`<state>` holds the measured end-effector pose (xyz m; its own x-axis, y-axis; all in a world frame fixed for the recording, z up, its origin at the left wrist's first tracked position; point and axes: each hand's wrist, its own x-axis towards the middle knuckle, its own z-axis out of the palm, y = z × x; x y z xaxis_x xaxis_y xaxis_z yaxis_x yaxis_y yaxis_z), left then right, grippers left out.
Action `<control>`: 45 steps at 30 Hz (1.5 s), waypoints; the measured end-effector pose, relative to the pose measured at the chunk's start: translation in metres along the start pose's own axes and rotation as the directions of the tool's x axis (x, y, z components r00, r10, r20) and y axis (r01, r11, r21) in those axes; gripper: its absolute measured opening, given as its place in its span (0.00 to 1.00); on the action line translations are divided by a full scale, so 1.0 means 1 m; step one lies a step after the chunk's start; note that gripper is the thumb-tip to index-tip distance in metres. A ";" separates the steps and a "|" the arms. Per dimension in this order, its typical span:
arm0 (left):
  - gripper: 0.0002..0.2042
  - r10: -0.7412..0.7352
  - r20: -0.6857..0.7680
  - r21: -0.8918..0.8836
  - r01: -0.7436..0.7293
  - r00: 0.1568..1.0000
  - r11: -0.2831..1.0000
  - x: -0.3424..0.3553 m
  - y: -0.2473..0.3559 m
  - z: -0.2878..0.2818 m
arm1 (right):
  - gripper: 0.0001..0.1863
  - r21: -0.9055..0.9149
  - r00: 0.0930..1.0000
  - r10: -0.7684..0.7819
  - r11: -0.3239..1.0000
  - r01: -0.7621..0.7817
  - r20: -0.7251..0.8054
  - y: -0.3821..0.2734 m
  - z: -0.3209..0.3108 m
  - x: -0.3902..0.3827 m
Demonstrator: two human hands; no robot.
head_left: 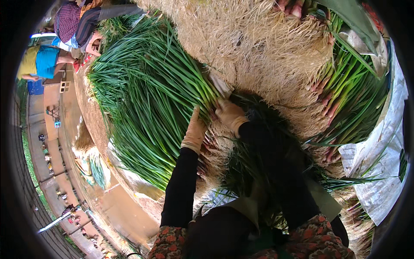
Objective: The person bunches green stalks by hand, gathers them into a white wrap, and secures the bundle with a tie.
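Left hand [195, 130] against green stalks [200, 93], finger extended; right hand [230, 115] at bases [212, 102]; both grips unclear. Best level bases, press leaves [133, 93] lightly.

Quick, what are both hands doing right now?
Left hand: against the long green stalks; can't tell if it's open or closed.
Right hand: fingers bent at the stalks' lower ends; can't tell if it's gripping.

Brown floor [127, 213] spreads along the left — a pink stool [93, 45] and blue panel [36, 87] farther up.
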<state>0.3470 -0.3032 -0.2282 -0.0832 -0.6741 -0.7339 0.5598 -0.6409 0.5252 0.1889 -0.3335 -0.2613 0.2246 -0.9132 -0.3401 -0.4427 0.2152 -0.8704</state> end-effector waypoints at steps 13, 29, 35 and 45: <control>0.14 0.057 -0.254 -0.018 -0.064 0.965 0.998 -0.015 -0.016 -0.034 | 0.16 0.439 0.983 -0.001 0.895 0.084 -0.185 -0.004 0.007 0.011; 0.12 -0.035 -0.181 -0.095 0.018 0.983 0.995 -0.012 0.003 -0.049 | 0.39 -0.094 0.957 0.214 0.976 -0.199 0.194 -0.056 0.018 0.004; 0.09 0.043 -0.042 -0.219 -0.052 0.998 0.974 -0.090 0.004 -0.008 | 0.37 -0.197 0.998 -0.021 0.980 0.032 0.059 -0.111 -0.005 -0.058; 0.12 0.499 0.135 0.121 -0.514 0.856 0.849 -0.293 0.114 -0.022 | 0.25 0.458 0.877 -0.460 0.815 0.355 0.141 -0.291 0.028 -0.149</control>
<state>0.4531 -0.1708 0.0369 0.0968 -0.9463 -0.3084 0.4182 -0.2425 0.8754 0.3086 -0.2504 0.0327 0.5228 -0.8509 0.0526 0.1160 0.0099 -0.9932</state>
